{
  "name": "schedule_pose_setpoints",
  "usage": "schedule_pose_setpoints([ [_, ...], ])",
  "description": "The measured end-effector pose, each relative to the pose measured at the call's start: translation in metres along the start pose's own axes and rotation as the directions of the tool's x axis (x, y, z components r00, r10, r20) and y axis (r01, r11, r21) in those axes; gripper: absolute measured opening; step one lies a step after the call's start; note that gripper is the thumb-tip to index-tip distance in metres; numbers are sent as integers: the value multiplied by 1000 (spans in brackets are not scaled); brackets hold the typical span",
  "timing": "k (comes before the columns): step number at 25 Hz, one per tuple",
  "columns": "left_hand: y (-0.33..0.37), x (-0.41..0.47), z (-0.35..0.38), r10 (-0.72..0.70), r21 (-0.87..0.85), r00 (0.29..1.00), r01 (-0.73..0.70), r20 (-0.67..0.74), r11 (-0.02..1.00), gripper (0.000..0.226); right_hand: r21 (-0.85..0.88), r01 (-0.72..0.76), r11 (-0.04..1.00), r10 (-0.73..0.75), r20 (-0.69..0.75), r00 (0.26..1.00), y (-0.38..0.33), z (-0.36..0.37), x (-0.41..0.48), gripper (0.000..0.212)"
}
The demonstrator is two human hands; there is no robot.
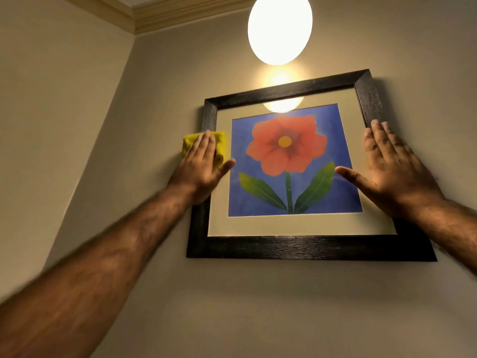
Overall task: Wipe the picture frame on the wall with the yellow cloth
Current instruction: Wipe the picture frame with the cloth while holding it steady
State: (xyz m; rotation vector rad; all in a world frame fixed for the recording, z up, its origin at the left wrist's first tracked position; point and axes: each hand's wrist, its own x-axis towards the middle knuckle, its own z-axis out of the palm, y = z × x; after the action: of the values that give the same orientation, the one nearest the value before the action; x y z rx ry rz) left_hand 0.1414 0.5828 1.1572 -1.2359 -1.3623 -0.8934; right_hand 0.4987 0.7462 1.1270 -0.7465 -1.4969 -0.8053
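A dark wooden picture frame (309, 248) hangs on the beige wall and holds a print of a red flower on blue. My left hand (200, 167) lies flat on a folded yellow cloth (219, 144), pressing it against the frame's left side bar, about a third of the way down. Most of the cloth is under my fingers. My right hand (389, 166) rests flat, fingers spread, on the frame's right side, with the thumb over the glass. It holds nothing.
A bright round lamp (280, 28) hangs just above the frame's top edge, and its glare reflects in the glass (282, 105). The room's corner (108, 112) lies to the left, with crown moulding (160, 14) above. Bare wall spreads below the frame.
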Motion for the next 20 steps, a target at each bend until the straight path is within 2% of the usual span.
schedule_pose_setpoints([
  [2,-5,36,-11,-13,-37,998,15,55,999,104,-12,-3,1000,3,-8,1000,1,1,0,117],
  [4,-7,43,-10,-20,-79,998,24,57,997,110,-21,-4,1000,4,0,1000,1,1,0,118],
  [6,-9,28,-3,-25,-168,999,29,25,985,117,-20,-5,1000,5,-2,1000,0,1,0,117],
  [9,-11,-9,6,-14,-247,1000,14,1,969,114,-13,-14,1000,14,0,1000,0,1,0,116],
  [13,-4,-87,22,35,-194,999,-40,-27,980,99,2,3,1000,-3,-6,1000,2,3,2,119],
  [17,0,-173,28,84,-218,995,-72,45,973,79,9,-1,1000,1,-14,1000,4,6,1,119],
  [20,-5,-186,21,115,-146,989,-100,98,984,81,18,-1,1000,1,-11,1000,3,2,2,118],
])
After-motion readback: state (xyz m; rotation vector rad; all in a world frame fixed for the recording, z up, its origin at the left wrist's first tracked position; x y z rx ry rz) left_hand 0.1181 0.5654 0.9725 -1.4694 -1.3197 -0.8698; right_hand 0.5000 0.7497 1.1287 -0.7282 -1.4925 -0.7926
